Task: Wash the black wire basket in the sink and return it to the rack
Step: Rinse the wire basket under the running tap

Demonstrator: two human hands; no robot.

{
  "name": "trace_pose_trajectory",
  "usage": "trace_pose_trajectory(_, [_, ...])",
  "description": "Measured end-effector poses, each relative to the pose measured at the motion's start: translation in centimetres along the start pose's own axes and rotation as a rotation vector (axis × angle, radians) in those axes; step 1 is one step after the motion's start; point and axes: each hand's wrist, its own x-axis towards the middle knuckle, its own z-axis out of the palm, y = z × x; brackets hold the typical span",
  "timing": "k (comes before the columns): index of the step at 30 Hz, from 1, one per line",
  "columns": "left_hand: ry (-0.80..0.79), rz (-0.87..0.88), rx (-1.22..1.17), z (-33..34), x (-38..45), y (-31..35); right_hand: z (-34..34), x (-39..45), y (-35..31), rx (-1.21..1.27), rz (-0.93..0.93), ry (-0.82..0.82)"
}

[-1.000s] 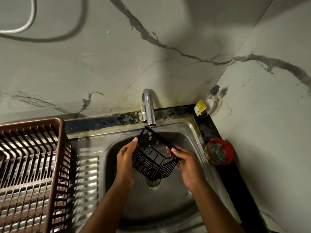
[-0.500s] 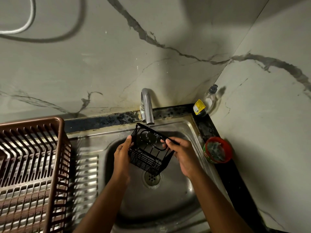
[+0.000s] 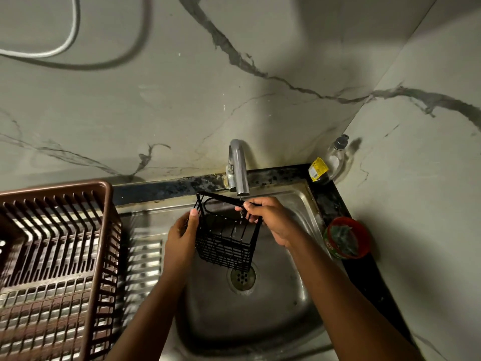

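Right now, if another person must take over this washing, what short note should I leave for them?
Left hand: holds the left side of the black wire basket.
Right hand: pinches the top right rim of the basket.
Basket: held tilted over the sink, just below the tap spout and above the drain. A thin stream of water falls from the spout onto it.
Brown dish rack: on the left of the sink, nothing visible in it.
Done: basket brought under the tap.
Left: finish rinsing, then put the basket in the rack.
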Motion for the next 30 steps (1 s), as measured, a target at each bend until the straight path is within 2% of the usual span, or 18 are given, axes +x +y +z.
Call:
trace_pose_trajectory(6, [-0.193, 0.058, 0.028, 0.5, -0.1, 1.4, -1.6, 0.3, -0.1, 0.09, 0.089, 0.061])
trace_pose_trajectory(10, [-0.265, 0.157, 0.101, 1.0, 0.0, 1.5, -3.2, 0.6, 1.0, 0.174, 0.143, 0.095])
trace_pose_trajectory(21, [-0.202, 0.169, 0.143, 4.4, 1.4, 1.7, -4.4, 0.6, 2.3, 0.27, 0.222, 0.186])
trace_pose_trajectory(30, [-0.09, 0.148, 0.161, 3.8, 2.4, 1.4, -2.9, 1.9, 2.2, 0.321, 0.277, 0.176])
